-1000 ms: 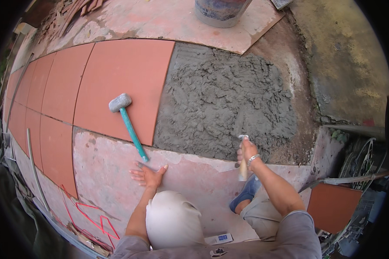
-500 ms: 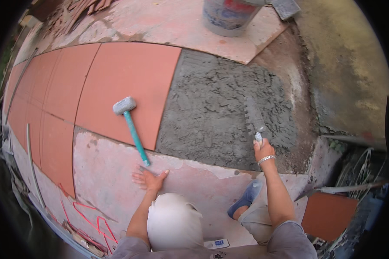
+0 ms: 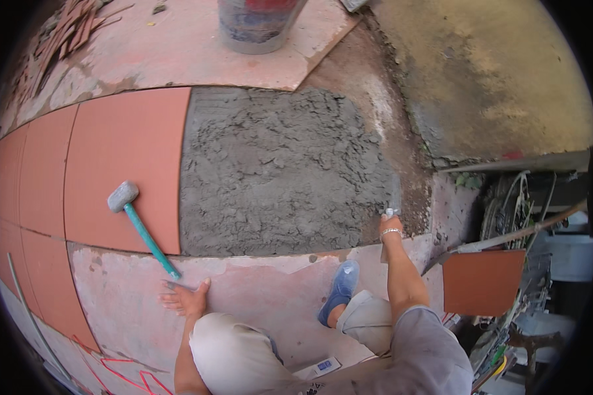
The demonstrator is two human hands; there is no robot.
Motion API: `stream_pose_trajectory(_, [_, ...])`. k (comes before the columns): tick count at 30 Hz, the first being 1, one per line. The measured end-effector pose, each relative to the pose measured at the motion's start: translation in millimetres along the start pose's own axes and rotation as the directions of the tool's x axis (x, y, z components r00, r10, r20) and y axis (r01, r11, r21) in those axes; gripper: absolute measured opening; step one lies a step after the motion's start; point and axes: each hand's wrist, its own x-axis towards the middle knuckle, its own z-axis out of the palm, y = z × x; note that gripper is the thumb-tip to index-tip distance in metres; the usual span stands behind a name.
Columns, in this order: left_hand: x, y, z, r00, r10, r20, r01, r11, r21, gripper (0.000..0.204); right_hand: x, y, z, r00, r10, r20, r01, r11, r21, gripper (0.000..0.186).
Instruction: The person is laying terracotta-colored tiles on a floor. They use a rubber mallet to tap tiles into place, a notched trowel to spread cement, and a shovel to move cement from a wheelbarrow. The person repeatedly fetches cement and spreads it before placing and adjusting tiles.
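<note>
My right hand (image 3: pixel 390 226) is closed round the handle of a trowel (image 3: pixel 396 189). Its blade shows narrow, nearly edge-on, at the right border of a rough bed of wet grey mortar (image 3: pixel 280 171). My left hand (image 3: pixel 186 299) lies with fingers spread on the pale pinkish slab (image 3: pixel 250 276), holding nothing. Just beyond it is a mallet (image 3: pixel 141 224) with a whitish head and a teal handle. The mallet lies mostly on a large terracotta tile (image 3: pixel 125 161), whose right edge borders the mortar.
A stained bucket (image 3: pixel 255 26) stands on the far slab. Broken tile strips (image 3: pixel 62 39) are heaped at far left. A mossy concrete surface (image 3: pixel 481 85) rises at far right. One loose terracotta tile (image 3: pixel 482 282) and assorted clutter lie to the right. Red string (image 3: pixel 122 361) runs at lower left.
The trowel has moved from over the mortar to its right edge, and its blade has turned edge-on. My left hand stays on the slab. The whole view has shifted to the right.
</note>
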Motion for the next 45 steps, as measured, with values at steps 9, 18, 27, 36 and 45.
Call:
stream_pose_trajectory(9, [-2.7, 1.4, -10.2, 1.0, 0.005, 0.021, -0.005, 1.0, 0.009, 0.153, -56.4, -103.2, 3.0, 0.926, -0.294, 0.235, 0.171, 0.885, 0.433, 0.037])
stream_pose_trajectory(18, [-4.6, 3.1, -16.1, 0.999, -0.002, 0.053, 0.004, 0.999, -0.038, 0.155, -142.1, -310.1, -4.7, 0.666, -0.744, 0.052, 0.66, 0.621, 0.423, 0.032])
stream_pose_trajectory(27, [-0.5, 1.4, -14.5, 0.998, 0.001, 0.07, 0.003, 0.999, -0.053, 0.156, -134.7, -393.8, -38.1, 0.548, -0.836, -0.028, 0.829, 0.539, 0.146, 0.03])
stream_pose_trajectory(36, [-2.2, 1.3, -17.8, 0.996, 0.019, 0.088, -0.01, 0.995, -0.102, 0.157, -193.2, -317.9, 22.6, 0.357, -0.865, 0.354, 0.925, 0.38, -0.006, 0.033])
stream_pose_trajectory(45, [2.5, -2.1, -10.0, 0.997, 0.016, 0.076, -0.012, 0.998, -0.056, 0.156, -209.7, -276.1, 20.0, 0.457, -0.824, 0.335, 0.869, 0.494, 0.031, 0.036])
